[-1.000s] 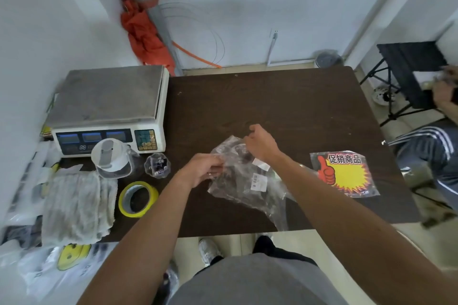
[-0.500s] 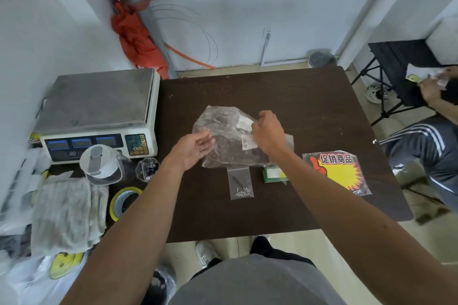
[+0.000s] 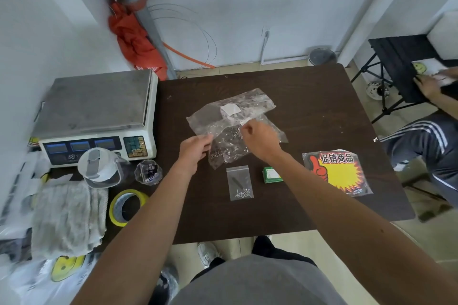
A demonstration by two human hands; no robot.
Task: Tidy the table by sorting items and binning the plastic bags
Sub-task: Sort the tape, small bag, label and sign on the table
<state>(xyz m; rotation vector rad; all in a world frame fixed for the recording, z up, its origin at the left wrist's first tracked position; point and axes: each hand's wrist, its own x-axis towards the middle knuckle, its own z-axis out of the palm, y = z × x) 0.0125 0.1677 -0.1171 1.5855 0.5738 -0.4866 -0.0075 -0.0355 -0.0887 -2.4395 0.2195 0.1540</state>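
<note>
Head view. A dark brown, wood-grained tabletop (image 3: pixel 309 106) carries two clear, crinkled plastic bags at its centre. The upper bag (image 3: pixel 210 116) is flat and bears a white rectangular label. It partly overlaps the lower bag (image 3: pixel 228 148), which holds small metal parts.

Left hand (image 3: pixel 195 150): fingers narrow, pinching the film at the bags' near left edge. Right hand (image 3: pixel 260 140): fingers curled tight, pinching the film just near of the label.

Near of the bags and apart from them lie a small flat zip bag (image 3: pixel 240 181), with screws at its near end, and a green rectangular pad (image 3: pixel 271 175). To the right lies a glossy pack (image 3: pixel 347 181) printed with a yellow starburst and a red thumb.

Along the left edge are a steel-topped scale (image 3: pixel 96 111), a clear faceted jar (image 3: pixel 148 172), a yellow tape roll (image 3: pixel 115 208) and a coarse grey-white cloth (image 3: pixel 67 220).
</note>
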